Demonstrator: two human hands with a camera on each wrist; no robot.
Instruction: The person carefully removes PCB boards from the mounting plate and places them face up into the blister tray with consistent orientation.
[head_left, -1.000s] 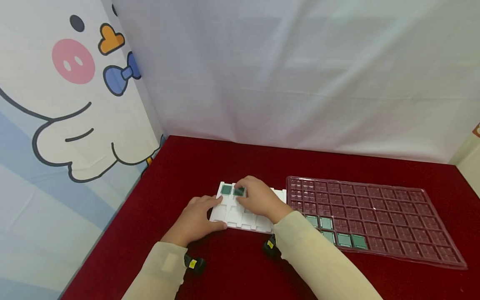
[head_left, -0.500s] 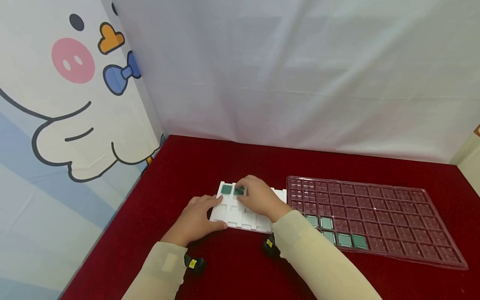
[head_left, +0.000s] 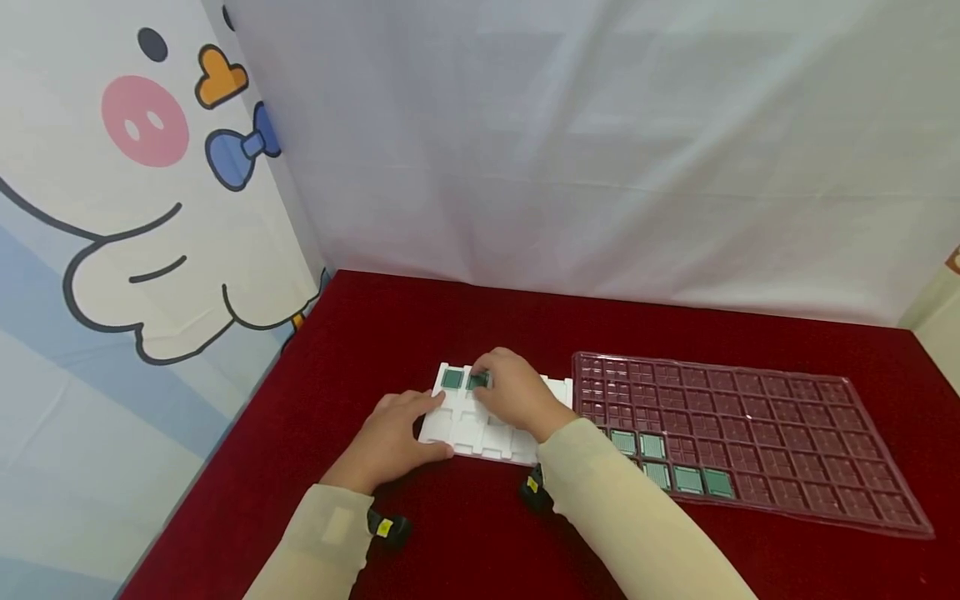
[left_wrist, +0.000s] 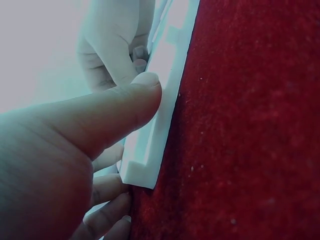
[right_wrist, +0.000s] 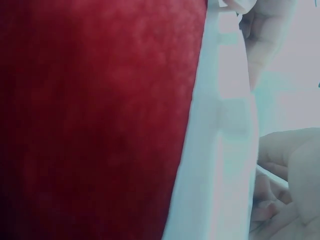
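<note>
A white compartment tray [head_left: 470, 433] lies left of centre on the table in the head view. My left hand [head_left: 392, 442] holds its left end, with the thumb at the near corner and the fingers along the side; in the left wrist view the thumb [left_wrist: 125, 110] lies over the tray's edge. One green square chip [head_left: 452, 379] sits in the far-left compartment. At the compartment beside it, my right hand [head_left: 517, 396] has thumb and index finger at a second green chip [head_left: 476, 381], seemingly pinching its right side. The hand partly hides that chip and much of the tray.
Right of the white tray lies a large clear plastic tray [head_left: 750, 417] with many pockets. Several green chips [head_left: 687, 479] sit in its near-left pockets, partly behind the right sleeve [head_left: 637, 508]. A red cloth [head_left: 450, 533] covers the table; a white curtain [head_left: 600, 167] hangs behind.
My right thumb and index finger have drawn closer together at the second chip, and the right wrist has shifted slightly left. The left hand and both trays stay put.
</note>
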